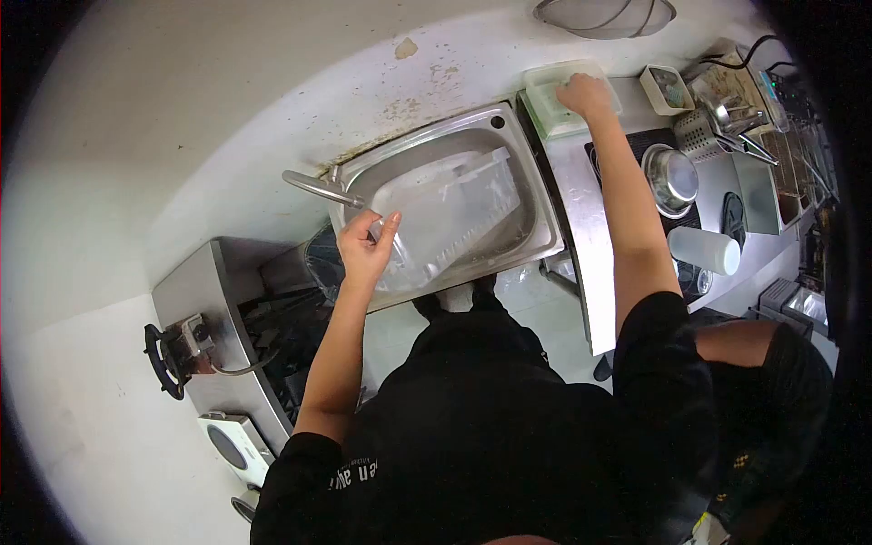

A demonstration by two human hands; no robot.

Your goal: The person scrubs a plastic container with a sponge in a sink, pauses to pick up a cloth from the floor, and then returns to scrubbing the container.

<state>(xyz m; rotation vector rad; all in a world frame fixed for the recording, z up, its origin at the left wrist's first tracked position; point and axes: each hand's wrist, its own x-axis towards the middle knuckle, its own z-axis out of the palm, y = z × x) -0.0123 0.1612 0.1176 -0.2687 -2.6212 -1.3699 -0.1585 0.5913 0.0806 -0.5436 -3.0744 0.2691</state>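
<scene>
A translucent plastic container [454, 213] lies tilted in the steel sink [545, 222], partly over its front left rim. My left hand [366, 243] grips the container's left edge, thumb and fingers closed around it, just below the curved faucet [318, 188]. At the right, my right hand [586, 95] reaches into a pale green plastic tub [553, 118] on the steel counter. Its fingers are curled down inside the tub, and what they hold, if anything, is too small to make out.
On the right counter [586, 272] stand a small white bin [666, 91], a perforated utensil holder [698, 136], metal bowls [670, 180] and a white bottle [704, 250]. A co-worker's arm [736, 343] shows at the lower right. A steel stand [195, 272] is at the left.
</scene>
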